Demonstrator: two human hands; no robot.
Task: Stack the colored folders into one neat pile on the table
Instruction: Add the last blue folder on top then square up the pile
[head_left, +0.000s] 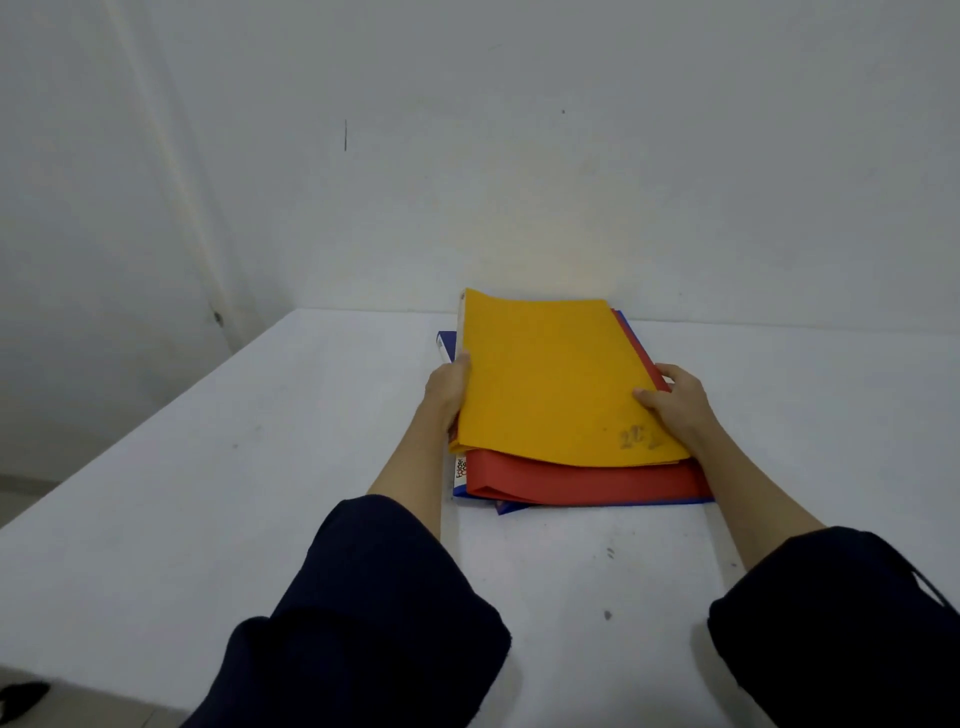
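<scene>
A yellow folder (550, 379) lies on top of a red folder (582, 480), which lies on a blue folder (470, 496); the pile sits near the far edge of the white table (208, 493). The red and blue edges stick out toward me and on the right. My left hand (449, 387) grips the yellow folder's left edge. On its right edge rests my right hand (675, 402), thumb on top and fingers around the side. The yellow folder's near edge is raised slightly above the red one.
A plain white wall (519, 156) rises directly behind the table. The table's left edge runs diagonally, with floor (21, 493) beyond it. Dark sleeves cover both of my forearms in the foreground.
</scene>
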